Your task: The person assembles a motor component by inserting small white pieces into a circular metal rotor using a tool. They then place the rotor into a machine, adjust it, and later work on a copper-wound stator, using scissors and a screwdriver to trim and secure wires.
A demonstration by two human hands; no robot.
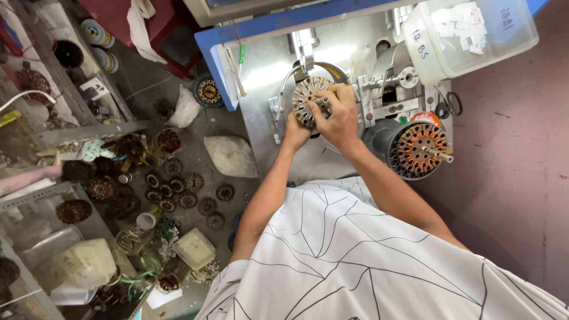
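Gripping a slotted metal stator core (309, 98), both hands: left hand (296, 131), right hand (338, 115).

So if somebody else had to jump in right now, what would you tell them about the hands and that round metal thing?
Left hand: grips the lower left edge of the round slotted bare-metal stator core.
Right hand: covers the core's right side, fingers on its centre.
The core sits on the grey metal winding machine.
Done: a stator with copper windings stands to the right; more wound ones lie on the floor.
Left: this core shows no copper wire.
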